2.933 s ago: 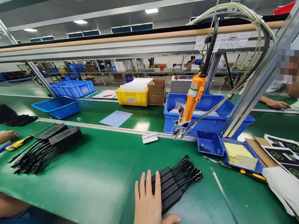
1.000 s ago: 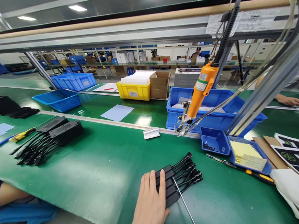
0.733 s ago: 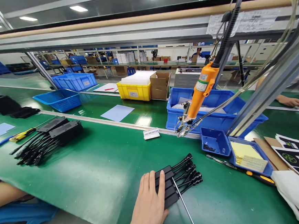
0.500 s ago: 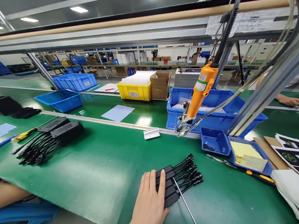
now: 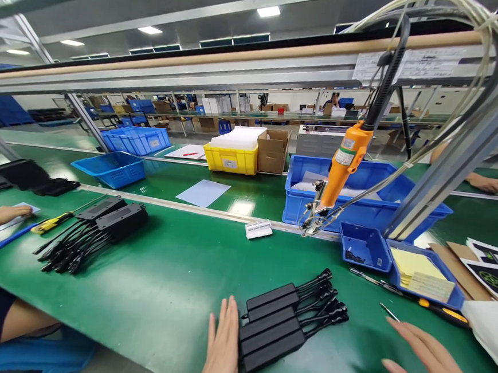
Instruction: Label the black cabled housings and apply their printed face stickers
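Note:
Several black rectangular modules (image 5: 273, 329) lie side by side on the green table, their short black cables (image 5: 326, 299) pointing right. My left hand (image 5: 224, 348) is upright with fingers extended, against or very near the modules' left ends, and grips nothing. To the right of the cables, my right hand (image 5: 433, 362) has its fingers apart and holds nothing visible. A thin metal shaft (image 5: 389, 311) shows just beyond its fingertips; the rest of that tool is hidden.
An orange electric screwdriver (image 5: 341, 165) hangs over a blue bin (image 5: 294, 204). Small blue trays (image 5: 365, 247), yellow pads (image 5: 423, 269) and a black-yellow tool (image 5: 443, 313) are at right. Cabled black boxes (image 5: 121, 219) and another person's hand (image 5: 12, 214) are at left.
My left hand has come off the top of the modules to their left side. My right hand has moved right and opened, and the metal shaft has left the modules. The camera view has shifted.

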The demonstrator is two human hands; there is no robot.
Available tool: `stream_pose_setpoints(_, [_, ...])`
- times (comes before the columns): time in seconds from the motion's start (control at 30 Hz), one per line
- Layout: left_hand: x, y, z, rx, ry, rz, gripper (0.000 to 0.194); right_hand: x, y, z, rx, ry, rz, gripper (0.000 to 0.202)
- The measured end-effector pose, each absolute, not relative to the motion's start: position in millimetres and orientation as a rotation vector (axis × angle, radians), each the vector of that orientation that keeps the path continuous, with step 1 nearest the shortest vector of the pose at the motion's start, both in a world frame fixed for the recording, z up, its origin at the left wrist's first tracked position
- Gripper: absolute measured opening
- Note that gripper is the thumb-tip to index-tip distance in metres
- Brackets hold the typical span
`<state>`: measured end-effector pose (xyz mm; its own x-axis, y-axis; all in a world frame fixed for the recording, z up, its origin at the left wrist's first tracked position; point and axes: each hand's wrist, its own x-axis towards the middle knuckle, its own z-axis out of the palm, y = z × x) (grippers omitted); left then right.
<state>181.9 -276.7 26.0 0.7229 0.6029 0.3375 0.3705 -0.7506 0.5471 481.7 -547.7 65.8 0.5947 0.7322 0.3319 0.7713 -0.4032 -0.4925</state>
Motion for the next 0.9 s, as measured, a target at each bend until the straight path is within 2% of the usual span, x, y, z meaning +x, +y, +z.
stream_pose_setpoints(0.07, [194.2,-280.6,26.3,2.503,0.703,0.687,0.163,461.5,-495.4,93.3,-2.160,-1.377,0.144,0.070])
stream_pose_setpoints(0.2, [212.7,-284.2,39.4,2.562,0.677,0.621,0.154,433.7,-411.3,134.9,-1.955,-1.864,0.463,0.126])
stream_pose_setpoints(0.23, [213.8,-283.6,40.6,2.557,0.672,0.596,0.149,428.7,-396.8,140.0,-1.920,-1.984,0.522,0.127])
stream_pose_setpoints(0.37, [209.1,-278.4,35.0,2.358,0.711,0.571,0.120,410.1,-365.0,144.9,-1.914,-2.079,0.591,0.113])
stream_pose_setpoints(0.47, [208.3,-282.1,30.0,2.022,0.865,0.778,0.101,402.9,-361.1,144.9,-1.996,-1.706,0.631,0.112])
stream_pose_setpoints(0.57, [217.2,-299.0,29.5,1.560,0.827,0.937,0.080,407.7,-364.7,150.1,-1.990,-1.258,0.800,0.115])
stream_pose_setpoints(0.63, [227.5,-313.5,31.3,1.324,0.695,0.872,0.078,412.5,-370.1,154.7,-1.937,-1.142,0.894,0.108])
stream_pose_setpoints(0.73, [243.0,-326.4,36.9,1.162,0.506,0.755,0.096,410.3,-382.9,154.0,-1.690,-0.917,1.119,0.092])
stream_pose_setpoints(0.8, [249.9,-324.7,42.1,1.079,0.411,0.718,0.102,401.7,-393.4,144.2,-1.476,-0.690,1.265,0.090])
stream_pose_setpoints(0.9, [253.5,-311.8,51.0,1.009,0.376,0.635,0.092,386.1,-407.4,119.1,-1.374,-0.486,1.218,0.092])
